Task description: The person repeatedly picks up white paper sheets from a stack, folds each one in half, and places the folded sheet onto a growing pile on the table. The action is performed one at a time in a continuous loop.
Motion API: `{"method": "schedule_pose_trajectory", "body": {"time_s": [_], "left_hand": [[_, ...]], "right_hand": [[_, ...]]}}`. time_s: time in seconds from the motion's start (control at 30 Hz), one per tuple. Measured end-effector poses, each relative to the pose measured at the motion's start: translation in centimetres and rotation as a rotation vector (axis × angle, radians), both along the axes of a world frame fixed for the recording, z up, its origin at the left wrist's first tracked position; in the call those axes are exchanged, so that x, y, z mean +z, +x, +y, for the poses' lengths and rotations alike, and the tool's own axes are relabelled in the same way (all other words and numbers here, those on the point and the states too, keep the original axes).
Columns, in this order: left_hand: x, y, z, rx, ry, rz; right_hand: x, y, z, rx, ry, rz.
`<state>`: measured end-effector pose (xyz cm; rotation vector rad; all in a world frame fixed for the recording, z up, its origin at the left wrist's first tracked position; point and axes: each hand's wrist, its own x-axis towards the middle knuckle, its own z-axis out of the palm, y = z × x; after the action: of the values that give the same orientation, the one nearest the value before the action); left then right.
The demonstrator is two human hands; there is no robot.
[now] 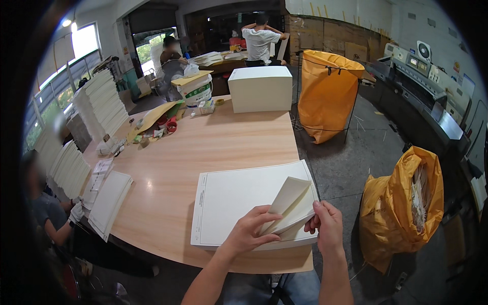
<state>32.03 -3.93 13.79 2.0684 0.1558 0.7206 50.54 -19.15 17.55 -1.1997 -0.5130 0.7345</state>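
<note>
A thick stack of large white paper sheets (229,198) with a thin printed border lies at the near right of the table. At its near right corner, some sheets (291,198) are bent up and curled over. My left hand (251,227) holds this curled part, fingers on one side and thumb below. With thumb and bent fingers, my right hand (328,222) pinches the right edge of the lifted sheets. How many sheets are lifted I cannot tell.
The wooden table (244,142) carries a white block of paper (260,90), a white bucket (195,89) and tape rolls (172,127). Orange sacks (325,96) stand right. A gloved co-worker (51,213) handles sheets at left; two people are farther back.
</note>
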Motion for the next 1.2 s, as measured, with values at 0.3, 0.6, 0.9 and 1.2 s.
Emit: {"method": "schedule_pose_trajectory", "body": {"time_s": [0.3,0.6,0.9,1.2], "left_hand": [[-0.6,0.3,0.2,0.037,-0.045,-0.051],[0.0,0.2,-0.3,0.016,0.048,-0.031],[-0.7,0.5,-0.1,0.011,0.101,-0.064],[0.1,0.2,-0.5,0.029,-0.051,0.049]], "right_hand": [[0.0,-0.1,0.2,-0.03,-0.098,-0.169],[-0.1,0.0,-0.1,0.012,0.019,0.023],[0.0,0.2,0.2,0.039,0.081,0.065],[-1.5,-1.5,-2.1,-0.489,-0.134,-0.759]]}}
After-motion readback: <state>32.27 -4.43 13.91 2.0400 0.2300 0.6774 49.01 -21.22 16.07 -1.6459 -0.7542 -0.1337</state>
